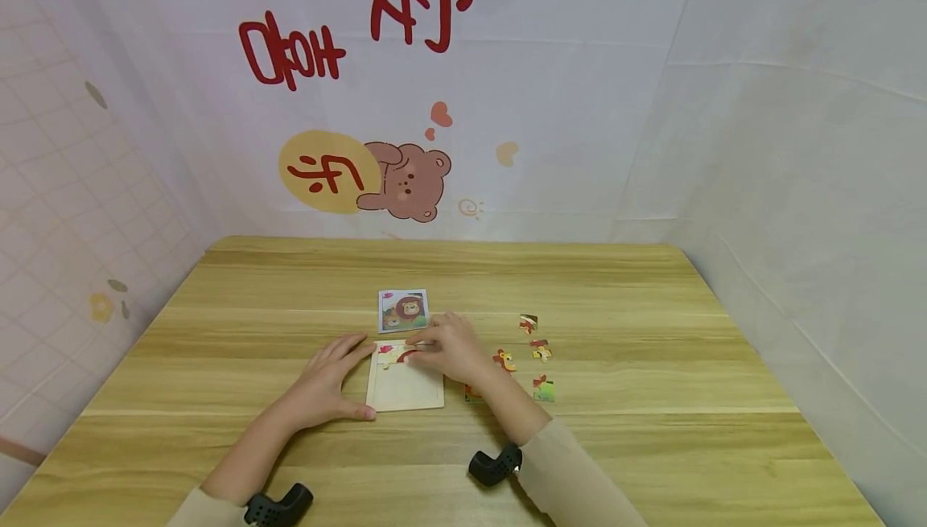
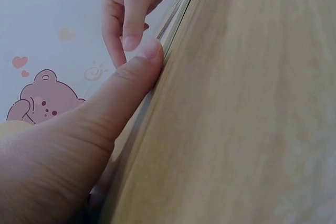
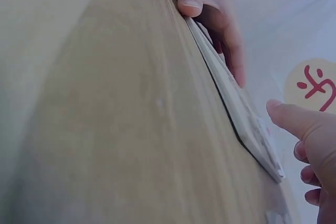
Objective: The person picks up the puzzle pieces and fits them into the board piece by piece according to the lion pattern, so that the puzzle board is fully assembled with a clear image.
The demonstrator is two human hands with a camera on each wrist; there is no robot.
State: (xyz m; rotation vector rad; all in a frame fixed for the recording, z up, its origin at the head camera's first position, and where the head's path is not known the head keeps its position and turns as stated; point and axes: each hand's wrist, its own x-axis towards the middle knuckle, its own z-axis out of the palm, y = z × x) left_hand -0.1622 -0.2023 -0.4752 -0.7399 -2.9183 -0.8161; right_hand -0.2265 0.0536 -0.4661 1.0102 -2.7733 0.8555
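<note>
Pale wood-grain counter (image 1: pixel 615 310); white printed cloth (image 1: pixel 558 84) behind. Puzzle tray (image 1: pixel 405 390) on counter, several set pieces (image 1: pixel 387 356) along its far edge. Loose pieces (image 1: pixel 545 391) lie to its right; lion card (image 1: pixel 403 312) just beyond it. Left hand (image 1: pixel 327 382): fingers spread, unclenched, touching tray's left side. Right hand (image 1: pixel 455 352) over tray's far right; cannot tell if fingers grasp a piece.

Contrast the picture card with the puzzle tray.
The picture card is printed nearly all over; the puzzle tray is bare below its top strip. The card looks smaller than the tray and lies farther away. Both show a pink patch at upper left.
</note>
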